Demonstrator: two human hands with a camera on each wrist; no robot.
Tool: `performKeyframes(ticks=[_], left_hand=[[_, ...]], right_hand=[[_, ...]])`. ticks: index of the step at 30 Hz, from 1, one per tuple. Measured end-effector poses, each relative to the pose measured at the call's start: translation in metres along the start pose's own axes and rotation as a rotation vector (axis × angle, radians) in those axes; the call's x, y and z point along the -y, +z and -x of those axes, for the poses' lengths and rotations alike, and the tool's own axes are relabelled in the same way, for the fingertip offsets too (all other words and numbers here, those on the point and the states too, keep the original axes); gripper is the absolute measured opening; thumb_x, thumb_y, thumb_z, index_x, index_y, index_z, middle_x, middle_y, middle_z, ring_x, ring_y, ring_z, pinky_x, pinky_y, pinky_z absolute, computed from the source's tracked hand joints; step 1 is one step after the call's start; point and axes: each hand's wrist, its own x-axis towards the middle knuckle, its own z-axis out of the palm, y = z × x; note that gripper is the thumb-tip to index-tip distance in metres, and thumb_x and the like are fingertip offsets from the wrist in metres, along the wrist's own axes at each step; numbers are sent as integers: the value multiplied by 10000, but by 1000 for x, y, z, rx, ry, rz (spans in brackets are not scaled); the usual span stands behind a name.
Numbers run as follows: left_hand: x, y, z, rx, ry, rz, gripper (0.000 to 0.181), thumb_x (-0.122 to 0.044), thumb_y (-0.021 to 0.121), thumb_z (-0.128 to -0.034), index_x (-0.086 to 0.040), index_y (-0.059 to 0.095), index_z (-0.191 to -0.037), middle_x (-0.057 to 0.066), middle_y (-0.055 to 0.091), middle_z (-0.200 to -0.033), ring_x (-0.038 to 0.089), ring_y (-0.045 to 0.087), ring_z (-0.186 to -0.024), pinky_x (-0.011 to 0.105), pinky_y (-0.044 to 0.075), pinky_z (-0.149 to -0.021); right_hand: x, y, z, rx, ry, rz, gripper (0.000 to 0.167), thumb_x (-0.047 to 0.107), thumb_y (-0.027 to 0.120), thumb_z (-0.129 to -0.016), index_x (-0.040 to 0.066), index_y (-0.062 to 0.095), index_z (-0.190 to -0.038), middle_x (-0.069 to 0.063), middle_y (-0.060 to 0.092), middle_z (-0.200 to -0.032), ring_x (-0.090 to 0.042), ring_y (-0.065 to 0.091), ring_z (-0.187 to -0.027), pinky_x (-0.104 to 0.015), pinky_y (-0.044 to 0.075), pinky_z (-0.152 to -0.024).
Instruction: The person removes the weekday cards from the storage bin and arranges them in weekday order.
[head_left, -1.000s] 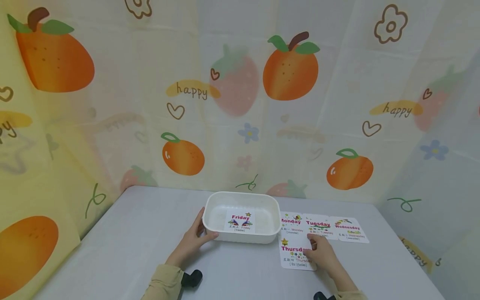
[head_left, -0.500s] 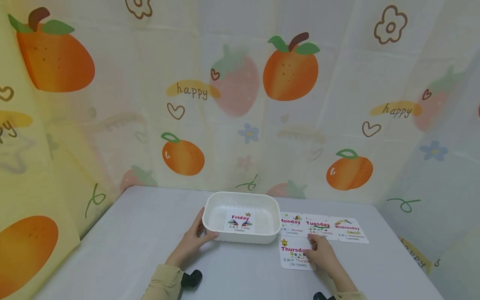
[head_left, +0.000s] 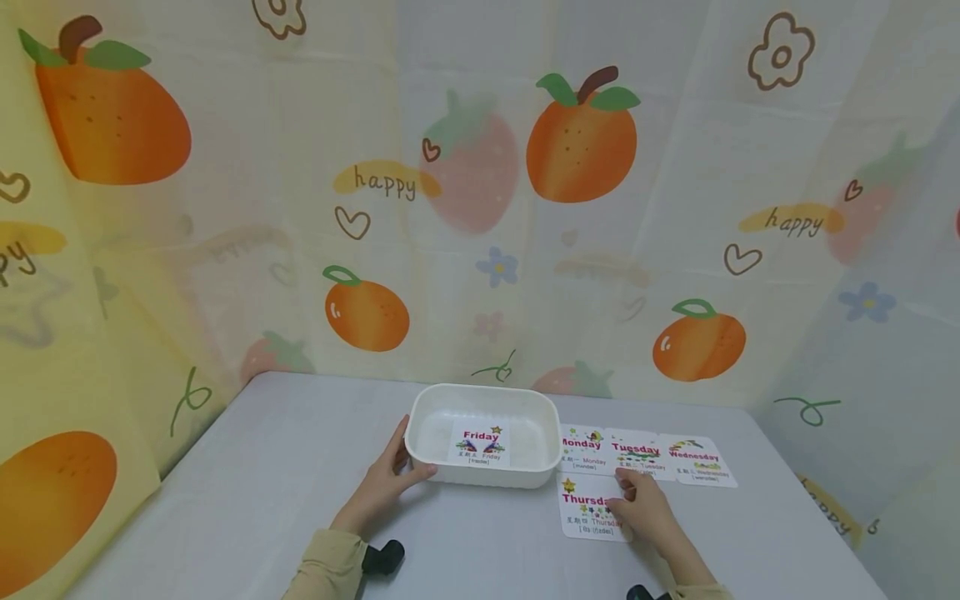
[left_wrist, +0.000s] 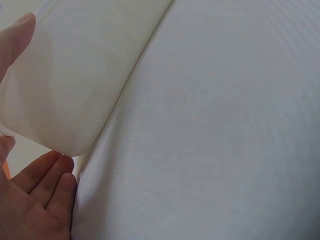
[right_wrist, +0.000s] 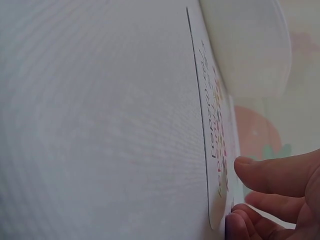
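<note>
A white plastic box (head_left: 495, 477) stands on the table with a Friday card (head_left: 480, 442) lying inside. My left hand (head_left: 381, 479) holds its left front corner, thumb at the front and fingers along the left side; the left wrist view shows the fingertips (left_wrist: 64, 162) at the box's corner. Right of the box, a Thursday card (head_left: 585, 515) lies flat. My right hand (head_left: 643, 504) rests at this card's right edge with fingers bent, covering the end of its printed word. In the right wrist view, the thumb is over the card; whether it touches is unclear.
Cards for Monday (head_left: 583, 450), Tuesday (head_left: 636, 446) and Wednesday (head_left: 703, 462) form a row behind the Thursday card. The box's right side covers a little of the Monday card. A fruit-patterned curtain (head_left: 480, 300) borders the white table (head_left: 247, 483).
</note>
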Motion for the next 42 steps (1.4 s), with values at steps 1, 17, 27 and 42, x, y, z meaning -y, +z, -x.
performKeyframes(ticks=[1,17,27,42], left_hand=[[0,0,0,0,-3,-1,996,-435,747,-748,-280,112,-1499,130,277,-1482,363,286,-1318,580,237,-1035],[3,2,-2,-1,-22,-1,1024,-461,754,-727,-278,108,-1500,110,274,-1486,357,288,-1318,595,234,-1030],[3,2,-1,-2,26,-31,1012,-466,730,-751,-228,97,-1504,172,302,-1460,404,318,-1288,638,248,-996],[3,0,-2,-2,-6,9,1015,-449,755,-732,-271,116,-1500,114,294,-1476,350,308,-1309,579,245,-1034]], right_hand=[[0,0,0,2,8,-1,558,62,703,-759,-109,488,-1244,-119,527,-981,-224,472,-852,-331,457,-726],[13,-9,-3,32,-40,-35,586,108,697,-792,-82,455,-1292,-173,522,-1065,-288,501,-942,-425,465,-784],[39,-2,-6,19,-94,-114,545,173,657,-862,-4,447,-1332,-212,498,-1200,-344,479,-1078,-492,450,-883],[90,19,-18,-3,-185,-320,553,182,658,-870,-11,439,-1339,-233,411,-1340,-384,401,-1221,-462,392,-981]])
